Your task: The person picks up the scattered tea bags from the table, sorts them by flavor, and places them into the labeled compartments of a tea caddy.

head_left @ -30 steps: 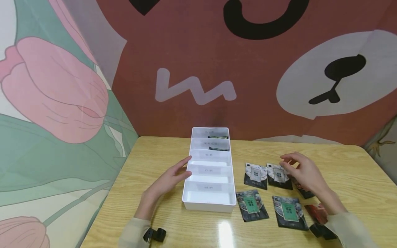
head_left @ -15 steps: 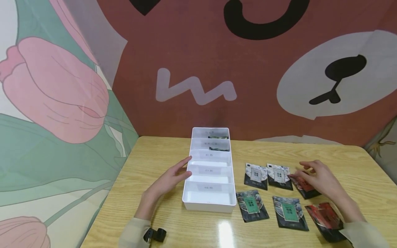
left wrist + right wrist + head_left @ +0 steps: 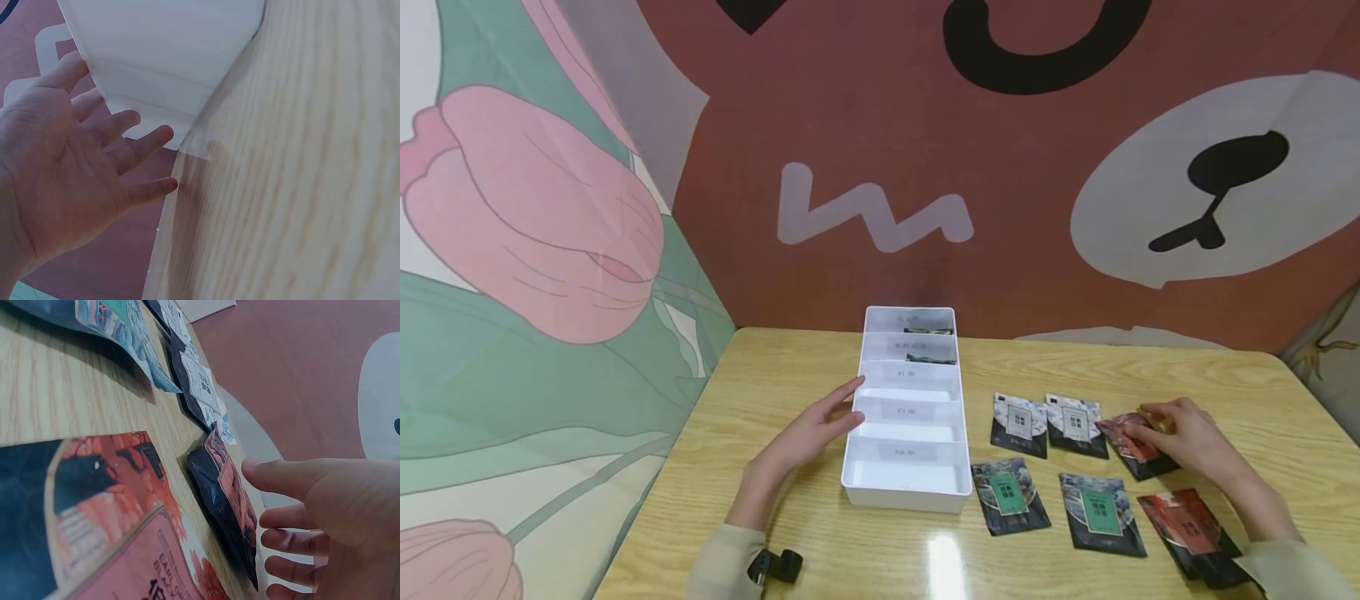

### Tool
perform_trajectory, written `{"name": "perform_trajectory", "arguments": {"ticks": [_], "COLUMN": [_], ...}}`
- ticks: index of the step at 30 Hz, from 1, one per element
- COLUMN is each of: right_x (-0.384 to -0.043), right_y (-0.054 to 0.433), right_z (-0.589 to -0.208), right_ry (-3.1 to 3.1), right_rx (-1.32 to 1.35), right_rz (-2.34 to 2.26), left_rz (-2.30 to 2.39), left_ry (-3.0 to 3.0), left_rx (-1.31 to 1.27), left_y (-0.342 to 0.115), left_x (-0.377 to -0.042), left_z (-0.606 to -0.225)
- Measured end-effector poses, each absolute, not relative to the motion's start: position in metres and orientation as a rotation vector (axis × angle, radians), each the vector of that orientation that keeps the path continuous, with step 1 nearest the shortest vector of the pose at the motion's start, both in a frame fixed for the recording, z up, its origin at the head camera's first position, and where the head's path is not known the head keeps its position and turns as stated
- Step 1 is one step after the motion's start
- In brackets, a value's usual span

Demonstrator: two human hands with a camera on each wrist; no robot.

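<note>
In the head view, a white divided box [image 3: 906,500] stands mid-table, with labelled compartments. My left hand [image 3: 805,435] is at its left side, thumb and index finger at the rim; the left wrist view shows its fingers [image 3: 147,150] spread beside the wall. My right hand [image 3: 1198,442] hovers at a red-and-black tea packet [image 3: 1126,435], partly covering it. From the right wrist, its thumb [image 3: 269,475] appears just beside that packet [image 3: 228,487], the other fingers loosely bent, with no grip visible. A second red packet [image 3: 1183,521], printed "Earl Grey", lies nearer the front.
Two white-and-black packets [image 3: 1018,423] lie right of the box, and two green-labelled packets [image 3: 1101,512] lie in front of them. Thin dark packets [image 3: 931,360] stand in the two rear compartments. A patterned wall cloth [image 3: 880,275] borders the table's back.
My right hand has moved right and slightly down, from above the right white packet to the upper red packet. The red packets are less covered now. My left hand has stayed at the box.
</note>
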State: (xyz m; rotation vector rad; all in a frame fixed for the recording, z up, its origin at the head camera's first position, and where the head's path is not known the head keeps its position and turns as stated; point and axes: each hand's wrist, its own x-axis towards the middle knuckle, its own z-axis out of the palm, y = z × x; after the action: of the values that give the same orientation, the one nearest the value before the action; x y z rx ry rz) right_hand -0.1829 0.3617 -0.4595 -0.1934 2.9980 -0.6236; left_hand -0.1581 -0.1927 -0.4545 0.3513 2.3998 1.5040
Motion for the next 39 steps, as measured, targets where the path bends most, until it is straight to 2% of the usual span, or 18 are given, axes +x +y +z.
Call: {"name": "perform_trajectory", "arguments": {"ticks": [16,27,39], "right_x": [-0.188,-0.19,-0.182], "right_y": [0.372,0.38,0.373], "right_z": [-0.464,-0.464,-0.459], "right_ry": [2.943,2.863,3.058], "right_rx": [-0.305,-0.116,-0.169], "right_rz": [-0.66,-0.715,-0.736], "left_rz": [1.502,1.502,1.499], "left_ry": [2.403,2.387,2.399], "left_rx": [0.359,0.366,0.337], "left_y": [-0.191,-0.191,-0.194], "left_x": [-0.16,-0.16,-0.157], "left_z": [-0.454,-0.454,-0.454]}}
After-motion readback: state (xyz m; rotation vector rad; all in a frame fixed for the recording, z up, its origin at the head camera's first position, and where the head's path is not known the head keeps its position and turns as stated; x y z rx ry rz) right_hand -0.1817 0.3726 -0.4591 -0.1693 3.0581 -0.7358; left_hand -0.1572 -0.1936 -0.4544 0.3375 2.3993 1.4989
